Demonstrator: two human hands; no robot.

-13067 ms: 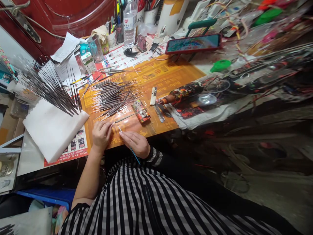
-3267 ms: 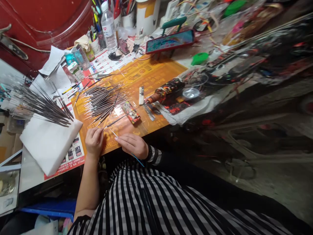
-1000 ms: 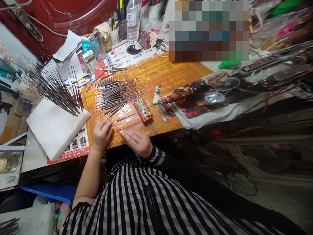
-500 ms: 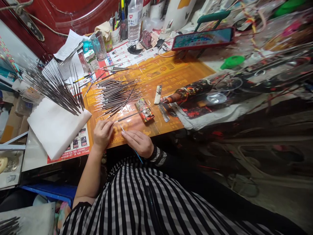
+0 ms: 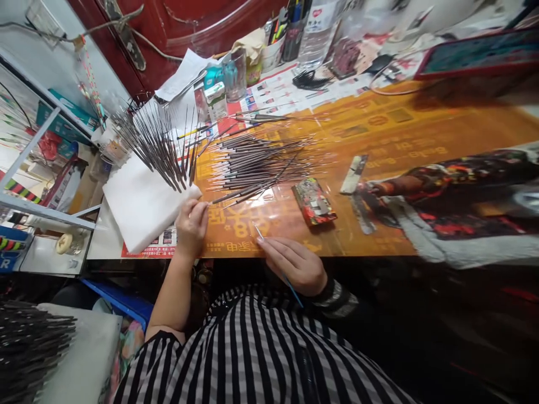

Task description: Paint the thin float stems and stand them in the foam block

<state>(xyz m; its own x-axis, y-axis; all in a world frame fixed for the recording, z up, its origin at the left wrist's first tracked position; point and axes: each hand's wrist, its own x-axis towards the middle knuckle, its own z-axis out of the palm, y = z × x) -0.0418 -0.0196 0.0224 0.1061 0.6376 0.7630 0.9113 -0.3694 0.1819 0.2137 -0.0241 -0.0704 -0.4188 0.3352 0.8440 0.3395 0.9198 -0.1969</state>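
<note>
Left hand pinches a stick at the stick pile's near edge; right hand grips a fine brush, likely wanting steady aim.

One camera sits on the person's head and faces forward and steeply down, over the striped top onto the surface. It is close in: the left hand and right hand lie just below mid-frame. A red door closes off the top, and the right side is blurred.
</note>
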